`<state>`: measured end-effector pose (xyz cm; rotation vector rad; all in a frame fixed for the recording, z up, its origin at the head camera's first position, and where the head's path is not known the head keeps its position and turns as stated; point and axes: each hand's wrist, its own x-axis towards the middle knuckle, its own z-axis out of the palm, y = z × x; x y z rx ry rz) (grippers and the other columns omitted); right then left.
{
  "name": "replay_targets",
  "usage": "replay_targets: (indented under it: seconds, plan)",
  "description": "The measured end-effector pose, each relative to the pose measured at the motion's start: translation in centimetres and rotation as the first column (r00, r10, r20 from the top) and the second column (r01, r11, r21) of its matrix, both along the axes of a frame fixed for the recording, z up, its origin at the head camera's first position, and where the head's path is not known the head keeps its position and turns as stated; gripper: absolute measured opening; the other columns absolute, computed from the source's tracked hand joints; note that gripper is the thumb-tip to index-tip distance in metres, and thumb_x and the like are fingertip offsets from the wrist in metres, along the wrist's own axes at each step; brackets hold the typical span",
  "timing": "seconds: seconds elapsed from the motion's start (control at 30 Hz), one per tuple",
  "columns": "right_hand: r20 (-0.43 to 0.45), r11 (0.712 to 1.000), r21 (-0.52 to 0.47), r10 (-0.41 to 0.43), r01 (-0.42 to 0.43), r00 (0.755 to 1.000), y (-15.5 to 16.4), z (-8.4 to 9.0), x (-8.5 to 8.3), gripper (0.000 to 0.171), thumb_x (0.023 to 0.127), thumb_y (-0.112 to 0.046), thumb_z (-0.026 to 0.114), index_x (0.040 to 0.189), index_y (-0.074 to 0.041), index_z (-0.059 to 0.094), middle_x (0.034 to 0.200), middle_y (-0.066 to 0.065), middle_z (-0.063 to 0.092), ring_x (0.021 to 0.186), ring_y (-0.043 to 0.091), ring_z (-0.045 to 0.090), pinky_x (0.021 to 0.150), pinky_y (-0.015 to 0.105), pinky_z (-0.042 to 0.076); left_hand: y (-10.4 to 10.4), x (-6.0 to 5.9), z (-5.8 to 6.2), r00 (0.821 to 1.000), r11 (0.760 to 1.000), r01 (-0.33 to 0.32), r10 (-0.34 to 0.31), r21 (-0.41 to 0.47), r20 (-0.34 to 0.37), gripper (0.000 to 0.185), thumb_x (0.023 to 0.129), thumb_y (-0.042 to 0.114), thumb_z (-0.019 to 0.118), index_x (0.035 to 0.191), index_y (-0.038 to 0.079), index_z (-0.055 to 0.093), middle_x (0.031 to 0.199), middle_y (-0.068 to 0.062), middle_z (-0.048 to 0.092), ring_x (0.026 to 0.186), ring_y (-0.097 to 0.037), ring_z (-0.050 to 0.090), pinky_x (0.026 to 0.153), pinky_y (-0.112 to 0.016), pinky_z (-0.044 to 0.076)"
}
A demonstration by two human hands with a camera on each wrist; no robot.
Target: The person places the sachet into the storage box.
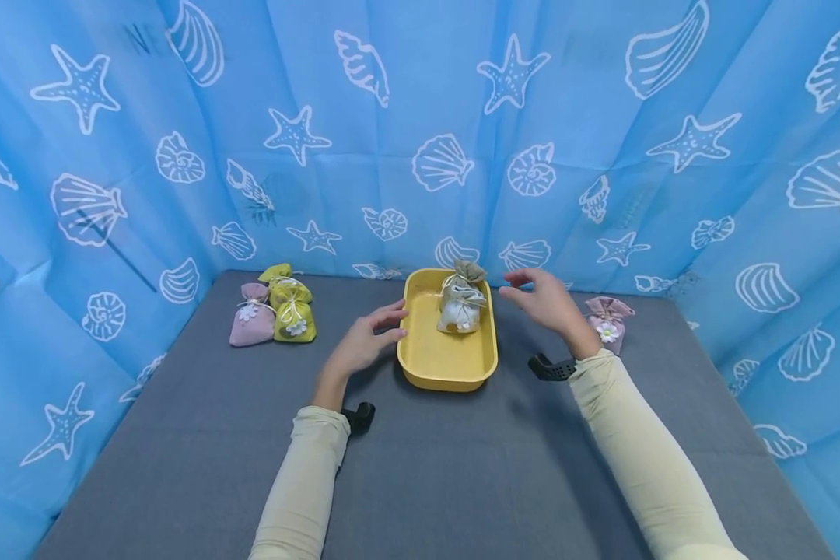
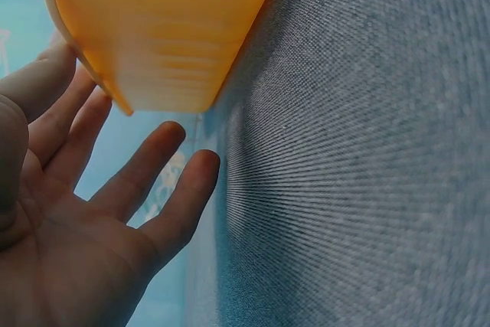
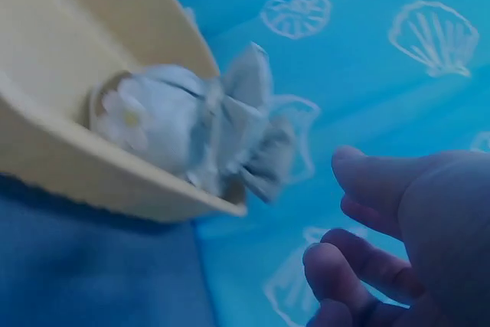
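Note:
A yellow plastic tray (image 1: 444,362) stands on the grey cloth. In its far right part lie two small drawstring pouches, a silvery grey pouch (image 1: 458,311) with a white flower and a darker grey-green pouch (image 1: 470,271) behind it. At the tray's left rim is my left hand (image 1: 364,339), fingers extended and fingertips right at the edge; the left wrist view shows the palm (image 2: 73,258) beside the tray wall (image 2: 168,36). My right hand (image 1: 546,300) hovers right of the tray, fingers loosely bent, holding nothing. The right wrist view shows a gap between its fingertips and the pouches.
Left of the tray sit a pink pouch (image 1: 252,320) and two yellow-green pouches, the nearer yellow-green pouch (image 1: 294,311) bearing a white flower. Another pink pouch (image 1: 610,320) lies beyond my right wrist. A blue seashell-print curtain (image 1: 406,117) borders the table's back and sides.

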<state>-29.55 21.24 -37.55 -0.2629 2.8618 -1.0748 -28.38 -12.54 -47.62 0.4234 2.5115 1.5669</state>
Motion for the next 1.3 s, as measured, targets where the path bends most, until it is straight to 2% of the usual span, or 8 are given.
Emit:
replay_targets:
  seconds: [0.33, 0.47, 0.57, 0.77, 0.93, 1.03, 1.13, 1.3]
  plan:
    - [-0.105, 0.996, 0.018, -0.089, 0.092, 0.99, 5.0, 1.5, 3.3, 0.06, 0.104, -0.046, 0.055, 0.147, -0.005, 0.05, 0.146, 0.025, 0.051, 0.121, 0.044, 0.059, 0.096, 0.06, 0.05, 0.1, 0.4, 0.2, 1.0, 1.0, -0.004, 0.004, 0.001, 0.019, 0.047, 0.101, 0.029, 0.066, 0.145, 0.017, 0.058, 0.162, 0.019, 0.039, 0.146, -0.023, 0.046, 0.12, -0.052, 0.039]
    - [-0.127, 0.99, 0.028, -0.132, 0.137, 0.983, 7.1, 1.0, 3.9, 0.066, 0.103, -0.048, 0.055, 0.15, -0.002, 0.046, 0.148, 0.03, 0.044, 0.123, 0.048, 0.058, 0.098, 0.064, 0.048, 0.2, 0.6, 0.2, 0.999, 1.0, -0.009, 0.009, -0.009, 0.032, 0.047, 0.101, 0.029, 0.065, 0.146, 0.018, 0.057, 0.162, 0.02, 0.039, 0.147, -0.023, 0.045, 0.121, -0.051, 0.038]
    - [-0.129, 0.979, 0.026, -0.197, 0.202, 0.972, 8.5, 0.2, 4.1, 0.073, 0.102, -0.049, 0.057, 0.154, -0.001, 0.04, 0.15, 0.033, 0.035, 0.124, 0.051, 0.056, 0.098, 0.065, 0.048, 0.2, 0.6, 0.2, 0.999, 1.0, -0.013, 0.014, -0.008, 0.037, 0.046, 0.101, 0.03, 0.065, 0.146, 0.018, 0.057, 0.162, 0.02, 0.039, 0.147, -0.023, 0.045, 0.121, -0.051, 0.038]
    - [-0.091, 0.943, 0.008, -0.33, 0.332, 0.94, 11.2, -1.7, 4.4, 0.09, 0.099, -0.053, 0.058, 0.161, 0.0, 0.02, 0.158, 0.039, 0.019, 0.138, 0.058, 0.032, 0.103, 0.072, 0.036, 0.3, 0.7, 0.2, 1.0, 1.0, -0.008, 0.008, -0.001, 0.029, 0.046, 0.101, 0.028, 0.065, 0.145, 0.017, 0.058, 0.162, 0.019, 0.039, 0.147, -0.024, 0.045, 0.12, -0.051, 0.039]
    - [-0.057, 0.94, -0.014, -0.34, 0.34, 0.939, 12.8, -3.0, 4.2, 0.097, 0.098, -0.052, 0.061, 0.162, 0.002, 0.013, 0.164, 0.038, 0.01, 0.148, 0.059, 0.019, 0.109, 0.076, 0.03, 0.3, 0.7, 0.3, 1.0, 1.0, -0.004, 0.004, 0.004, 0.031, 0.046, 0.101, 0.028, 0.065, 0.145, 0.016, 0.058, 0.162, 0.018, 0.04, 0.147, -0.024, 0.045, 0.12, -0.051, 0.039]
    - [-0.052, 0.946, -0.005, -0.324, 0.324, 0.945, 13.4, -3.6, 4.0, 0.096, 0.1, -0.051, 0.059, 0.162, 0.004, 0.011, 0.163, 0.039, 0.013, 0.145, 0.06, 0.024, 0.108, 0.076, 0.032, 0.3, 0.7, 0.4, 1.0, 1.0, -0.007, 0.007, 0.002, 0.027, 0.045, 0.101, 0.028, 0.065, 0.144, 0.017, 0.059, 0.162, 0.018, 0.04, 0.148, -0.023, 0.044, 0.12, -0.05, 0.039]
    - [-0.023, 0.95, 0.002, -0.311, 0.311, 0.95, 13.6, -4.0, 3.7, 0.094, 0.102, -0.052, 0.055, 0.161, 0.005, 0.009, 0.159, 0.042, 0.022, 0.139, 0.061, 0.033, 0.105, 0.073, 0.037, 0.3, 0.7, 0.4, 1.0, 1.0, -0.005, 0.005, 0.011, 0.018, 0.045, 0.102, 0.027, 0.064, 0.145, 0.016, 0.058, 0.162, 0.018, 0.04, 0.149, -0.023, 0.043, 0.12, -0.05, 0.04]
    - [0.019, 0.949, 0.025, -0.314, 0.313, 0.949, 13.7, -5.1, 3.4, 0.085, 0.104, -0.049, 0.05, 0.157, 0.01, 0.02, 0.15, 0.043, 0.037, 0.135, 0.059, 0.04, 0.104, 0.07, 0.041, 0.3, 0.6, 0.5, 1.0, 1.0, -0.006, 0.006, 0.025, 0.018, 0.046, 0.101, 0.027, 0.065, 0.145, 0.015, 0.058, 0.162, 0.018, 0.04, 0.148, -0.023, 0.044, 0.119, -0.049, 0.041]
